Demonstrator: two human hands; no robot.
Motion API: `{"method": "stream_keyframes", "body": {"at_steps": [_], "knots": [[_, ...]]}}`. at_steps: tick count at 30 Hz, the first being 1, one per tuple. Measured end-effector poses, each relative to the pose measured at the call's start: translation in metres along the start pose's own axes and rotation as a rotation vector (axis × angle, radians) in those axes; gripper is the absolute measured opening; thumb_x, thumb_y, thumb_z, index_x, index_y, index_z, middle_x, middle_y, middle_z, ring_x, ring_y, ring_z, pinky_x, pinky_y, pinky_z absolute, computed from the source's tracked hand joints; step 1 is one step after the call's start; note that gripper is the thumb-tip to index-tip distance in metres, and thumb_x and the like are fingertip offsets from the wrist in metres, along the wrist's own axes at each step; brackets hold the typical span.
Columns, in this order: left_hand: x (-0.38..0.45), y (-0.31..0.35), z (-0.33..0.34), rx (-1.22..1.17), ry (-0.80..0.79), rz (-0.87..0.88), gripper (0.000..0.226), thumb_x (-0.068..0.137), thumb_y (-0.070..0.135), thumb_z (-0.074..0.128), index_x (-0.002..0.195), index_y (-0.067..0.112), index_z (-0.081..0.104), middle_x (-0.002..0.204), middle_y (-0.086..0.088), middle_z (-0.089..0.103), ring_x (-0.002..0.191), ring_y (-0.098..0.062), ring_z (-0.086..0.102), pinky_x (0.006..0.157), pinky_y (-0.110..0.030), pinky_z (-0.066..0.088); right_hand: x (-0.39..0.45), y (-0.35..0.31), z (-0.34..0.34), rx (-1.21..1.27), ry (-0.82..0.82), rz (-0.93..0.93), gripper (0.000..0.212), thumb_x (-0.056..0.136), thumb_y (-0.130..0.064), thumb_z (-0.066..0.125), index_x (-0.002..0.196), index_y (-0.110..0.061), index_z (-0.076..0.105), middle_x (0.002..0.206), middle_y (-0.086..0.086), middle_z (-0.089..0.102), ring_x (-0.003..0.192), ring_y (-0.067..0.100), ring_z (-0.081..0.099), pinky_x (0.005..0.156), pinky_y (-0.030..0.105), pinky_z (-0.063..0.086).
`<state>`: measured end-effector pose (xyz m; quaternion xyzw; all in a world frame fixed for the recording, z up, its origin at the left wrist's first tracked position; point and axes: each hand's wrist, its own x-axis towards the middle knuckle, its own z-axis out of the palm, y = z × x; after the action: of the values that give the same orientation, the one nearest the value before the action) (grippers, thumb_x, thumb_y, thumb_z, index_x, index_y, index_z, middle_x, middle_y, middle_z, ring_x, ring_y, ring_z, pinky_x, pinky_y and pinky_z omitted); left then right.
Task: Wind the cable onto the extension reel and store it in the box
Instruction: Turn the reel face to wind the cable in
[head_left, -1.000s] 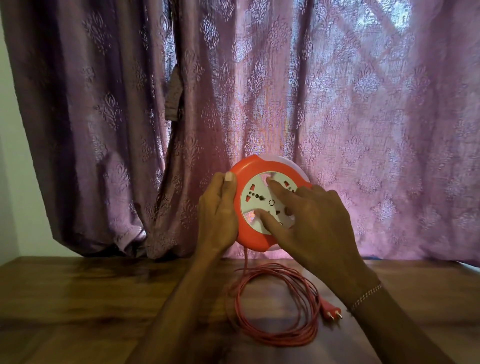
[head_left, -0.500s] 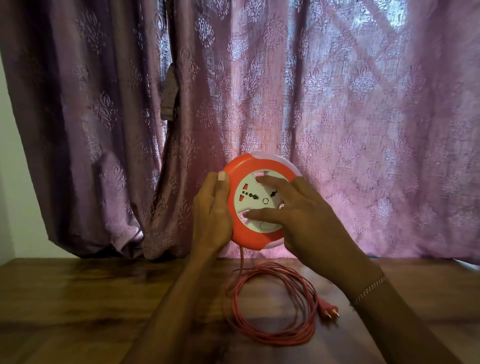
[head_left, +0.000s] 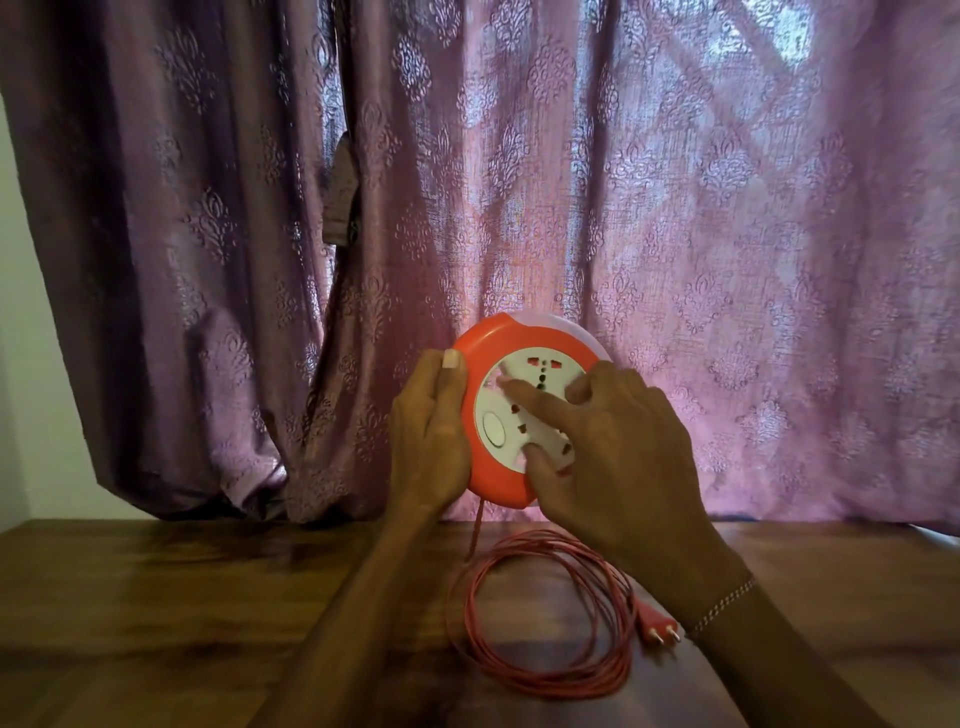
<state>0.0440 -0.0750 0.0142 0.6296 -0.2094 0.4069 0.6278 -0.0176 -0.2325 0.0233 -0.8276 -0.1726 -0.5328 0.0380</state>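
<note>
From the head camera, the round orange plastic extension reel (head_left: 498, 415) with its white socket face is held upright above the brown wooden table (head_left: 182, 613), in front of a mauve patterned curtain (head_left: 675, 234). The thin red cable (head_left: 540, 618) lies in loose loops on the table at the reel's six o'clock, its red two-pin plug (head_left: 661, 627) at the coil's three o'clock. No box shows. To wind well, I'd say keep the casing steady and turn the face evenly so the cable feeds in untangled. The left hand (head_left: 428, 441) grasps the rim at nine o'clock, thumb on top. The right hand (head_left: 613, 447) presses spread, bent fingertips (head_left: 511, 387) into the white face.
</note>
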Motion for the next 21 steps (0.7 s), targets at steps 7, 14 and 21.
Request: {"method": "stream_keyframes", "body": {"at_steps": [7,14,21], "knots": [[-0.002,0.0,0.002,0.021,0.018,0.019,0.052,0.097,0.06,0.041,0.082,0.012,0.052,0.074,-0.006,0.063,0.068,-0.024,0.058,0.068,-0.057,0.054,0.003,-0.003,0.0,-0.071,0.064,0.158,0.062,0.082,-0.077,0.049,0.126,-0.037,0.065,0.071,-0.007,0.072,0.07,0.024,0.067,0.058,0.031,0.049],[0.001,-0.003,0.0,0.005,0.0,-0.015,0.044,0.095,0.063,0.04,0.08,0.025,0.056,0.075,0.009,0.069,0.069,-0.007,0.063,0.067,-0.039,0.058,0.008,0.015,-0.002,0.144,0.114,-0.175,0.026,0.084,-0.016,0.062,0.106,-0.024,0.073,0.113,0.004,0.067,0.098,0.025,0.051,0.075,0.038,0.048],[-0.001,0.0,-0.002,-0.009,0.028,-0.047,0.057,0.093,0.066,0.04,0.095,0.013,0.062,0.09,-0.006,0.074,0.087,-0.033,0.073,0.077,-0.061,0.061,0.005,0.01,0.003,0.068,-0.141,-0.225,0.072,0.058,-0.003,0.077,0.117,-0.043,0.069,0.14,0.006,0.054,0.114,0.03,0.05,0.088,0.043,0.05]]}}
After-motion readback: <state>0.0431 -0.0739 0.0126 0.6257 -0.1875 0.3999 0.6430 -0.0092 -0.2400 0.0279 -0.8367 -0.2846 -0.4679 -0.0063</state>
